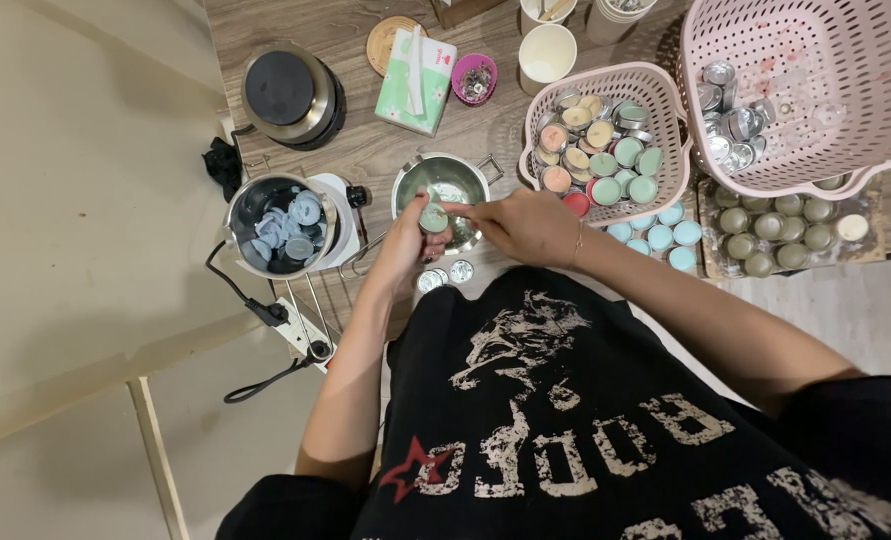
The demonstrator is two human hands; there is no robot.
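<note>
Small green tealight pinched in left hand above steel pot; right hand fingertips on its rim

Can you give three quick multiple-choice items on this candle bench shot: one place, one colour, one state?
1. Where is the small candle cup held by the left hand?
A. over the steel bowl
B. inside the big pink basket
C. on the floor

2. What colour is the wax in that cup?
A. red
B. pale green
C. black

3. What is in the steel pot on the white base at the left?
A. nothing
B. water
C. bluish wax pieces

Answers:
1 A, the cup sits just over the bowl's rim.
2 B, its top shows pale green.
3 C, bluish discs are piled inside.

The right hand points thin tool at the cup.
</note>
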